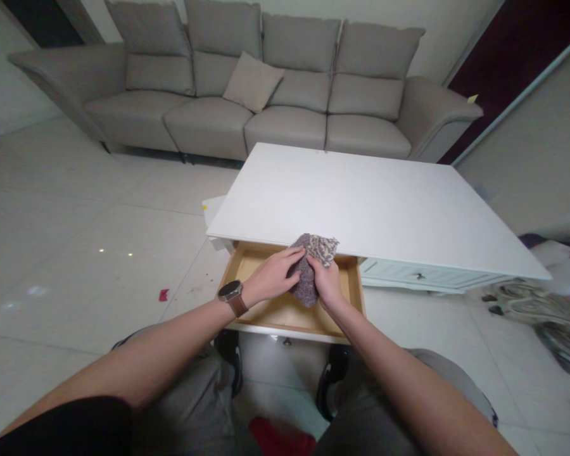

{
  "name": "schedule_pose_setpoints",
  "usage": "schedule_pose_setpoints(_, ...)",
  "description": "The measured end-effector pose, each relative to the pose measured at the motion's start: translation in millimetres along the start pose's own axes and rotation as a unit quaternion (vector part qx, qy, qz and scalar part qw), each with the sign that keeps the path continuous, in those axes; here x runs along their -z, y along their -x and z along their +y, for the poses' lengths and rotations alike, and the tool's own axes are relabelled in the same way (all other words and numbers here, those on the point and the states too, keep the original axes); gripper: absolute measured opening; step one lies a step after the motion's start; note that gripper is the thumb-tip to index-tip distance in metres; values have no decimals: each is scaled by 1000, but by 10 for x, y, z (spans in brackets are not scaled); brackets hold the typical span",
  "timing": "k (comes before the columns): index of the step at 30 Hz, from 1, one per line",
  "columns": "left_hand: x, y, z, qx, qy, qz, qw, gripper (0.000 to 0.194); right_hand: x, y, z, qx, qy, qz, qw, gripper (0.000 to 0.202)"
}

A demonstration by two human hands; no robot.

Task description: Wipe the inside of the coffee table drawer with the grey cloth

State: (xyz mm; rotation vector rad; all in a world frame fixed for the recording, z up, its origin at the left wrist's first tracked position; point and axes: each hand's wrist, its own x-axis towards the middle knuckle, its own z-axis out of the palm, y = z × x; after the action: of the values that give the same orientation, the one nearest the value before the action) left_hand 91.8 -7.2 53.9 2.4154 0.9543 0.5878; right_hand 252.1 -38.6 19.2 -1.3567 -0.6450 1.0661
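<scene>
A folded grey-brown cloth [306, 285] with a pale patterned part at its upper right is held over a pulled-out drawer [285, 330]. My right hand [326, 282] is closed round its right side, fingers partly hidden. My left hand [273, 273] presses on the cloth from the left, its fingers nearly straight along the top and its thumb lower down, with the cloth between them. On my left wrist sits a dark-faced watch [231, 291] with a brown strap. The drawer has a bare wooden inside and a white front with a small knob [287, 342].
The white coffee table [375, 196] stands ahead, with a closed drawer [418, 276] to the right. Behind it is a grey sofa [209, 126] with a cushion [253, 82]. A red scrap [163, 295] lies on the floor at left, and bundled items [536, 304] lie at right.
</scene>
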Motion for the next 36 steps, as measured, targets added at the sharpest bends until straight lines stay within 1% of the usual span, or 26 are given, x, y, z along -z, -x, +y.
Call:
schedule_pose_setpoints(3,-33,0,-69,9,5,-22,1000,58,10,-18,29,-12,-6,9,1000,40)
schedule_pose_setpoints(9,10,-32,-235,68,6,-12,998,40,10,-6,9,-17,18,8,1000,41)
schedule_pose_setpoints(12,45,-38,-237,85,14,16,996,44,0,15,-29,-12,18,2,1000,40)
schedule_pose_setpoints(14,64,-34,-190,61,27,30,997,52,-7,20,-39,-12,15,1,1000,39)
schedule_pose_setpoints(16,74,-24,-117,13,35,12,999,58,-12,17,-30,-8,14,-2,1000,40)
schedule_pose_setpoints(18,70,-12,-46,-29,32,-28,999,62,-15,8,-9,1,9,-7,1000,40)
schedule_pose_setpoints(20,55,-3,-5,-47,23,-62,997,64,-14,0,12,3,0,-7,1000,41)
schedule_pose_setpoints(23,30,3,-23,-37,12,-79,996,64,-6,-2,22,-14,-6,0,1000,42)
schedule_pose_setpoints(26,21,7,-110,-11,4,-83,997,63,2,1,17,-26,-5,7,1000,41)
schedule_pose_setpoints(30,21,10,-229,24,-1,-88,996,59,4,-8,31,-23,-13,9,1000,38)
schedule_pose_setpoints(33,26,-2,-263,49,2,-70,996,56,2,-15,42,-25,-3,2,1000,38)
schedule_pose_setpoints(36,52,-23,-241,49,22,-9,998,53,-2,-6,27,-19,20,-4,1000,37)
